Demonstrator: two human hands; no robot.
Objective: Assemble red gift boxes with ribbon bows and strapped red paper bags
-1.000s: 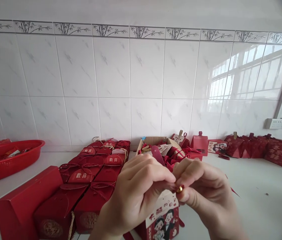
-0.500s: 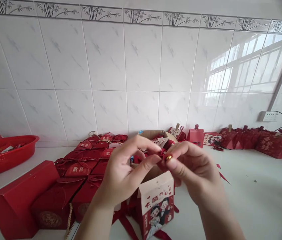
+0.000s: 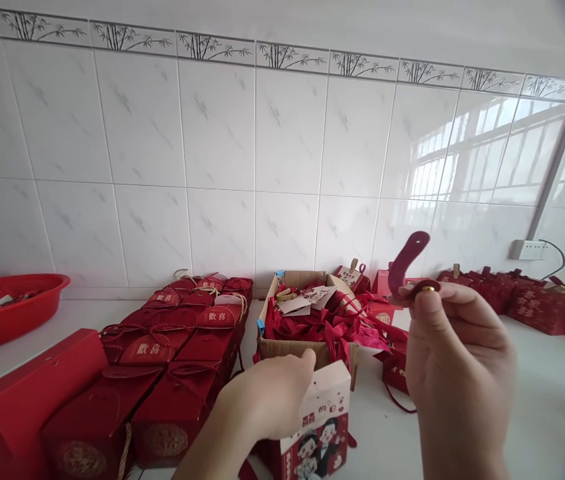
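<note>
My right hand (image 3: 455, 347) is raised at the right and pinches a dark red strap (image 3: 409, 261) with a small gold stud (image 3: 428, 289) at its lower end; the strap curls upward. My left hand (image 3: 272, 395) rests low in the middle on the top of a small gift box (image 3: 319, 430) printed with a cartoon couple, fingers curled over its upper edge. Just behind stands an open cardboard box (image 3: 289, 347) full of red ribbons and tags.
Rows of closed red gift boxes (image 3: 182, 333) lie at the left, with a long red box (image 3: 12, 413) in front. A red plastic basin (image 3: 7, 310) sits far left. More red boxes (image 3: 527, 297) line the tiled wall at right, near a wall socket (image 3: 525, 250).
The hands have come apart. My right hand rose to the right with the strap and stud; my left hand dropped onto the cartoon gift box.
</note>
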